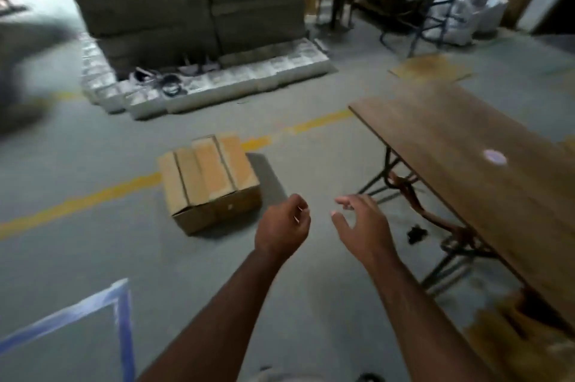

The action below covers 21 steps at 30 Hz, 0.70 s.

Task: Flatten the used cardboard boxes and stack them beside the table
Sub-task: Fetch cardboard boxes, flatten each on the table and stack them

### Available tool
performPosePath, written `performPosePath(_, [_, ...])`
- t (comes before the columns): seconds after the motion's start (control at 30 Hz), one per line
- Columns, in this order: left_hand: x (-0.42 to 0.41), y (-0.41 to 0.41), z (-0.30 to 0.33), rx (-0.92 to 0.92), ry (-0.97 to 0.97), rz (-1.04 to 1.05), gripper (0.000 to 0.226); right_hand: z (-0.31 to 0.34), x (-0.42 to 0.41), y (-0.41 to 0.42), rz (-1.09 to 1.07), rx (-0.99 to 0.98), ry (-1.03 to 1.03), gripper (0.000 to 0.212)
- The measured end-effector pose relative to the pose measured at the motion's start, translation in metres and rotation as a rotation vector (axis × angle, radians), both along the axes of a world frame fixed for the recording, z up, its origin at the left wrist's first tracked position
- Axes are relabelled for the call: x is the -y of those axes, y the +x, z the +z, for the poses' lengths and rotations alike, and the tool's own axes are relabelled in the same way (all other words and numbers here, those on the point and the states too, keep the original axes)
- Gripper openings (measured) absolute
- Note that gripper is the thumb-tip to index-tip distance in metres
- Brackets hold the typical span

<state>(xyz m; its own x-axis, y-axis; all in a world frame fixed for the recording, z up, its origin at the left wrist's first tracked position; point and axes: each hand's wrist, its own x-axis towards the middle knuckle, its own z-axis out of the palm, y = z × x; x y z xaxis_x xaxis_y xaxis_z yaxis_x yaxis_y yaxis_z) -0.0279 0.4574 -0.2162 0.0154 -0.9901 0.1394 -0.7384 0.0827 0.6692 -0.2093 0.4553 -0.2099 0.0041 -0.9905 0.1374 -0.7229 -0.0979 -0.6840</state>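
A brown cardboard box (209, 181) stands unflattened on the grey floor, its top flaps folded shut. Both my arms reach forward over the floor, just right of the box and not touching it. My left hand (281, 226) hangs with loosely curled fingers and holds nothing. My right hand (362, 221) has its fingers spread and relaxed, also holding nothing. The wooden folding table (466, 145) stands to the right. A flat sheet of cardboard (431, 68) lies on the floor beyond the table's far end.
A tall stack of bundled cardboard (193, 2) on a pale plinth stands at the back. Chairs and white sacks (463, 14) fill the far right. Yellow floor line (93, 199) and blue tape (121, 319) mark the floor. More cardboard (522, 335) lies under the table's near end.
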Motion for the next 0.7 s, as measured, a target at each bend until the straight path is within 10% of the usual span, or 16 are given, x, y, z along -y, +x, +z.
performPosePath(0.7, [0.250, 0.219, -0.107, -0.100, 0.352, 0.597, 0.005, -0.118, 0.361, 0.185, 0.394, -0.084, 0.327, 0.021])
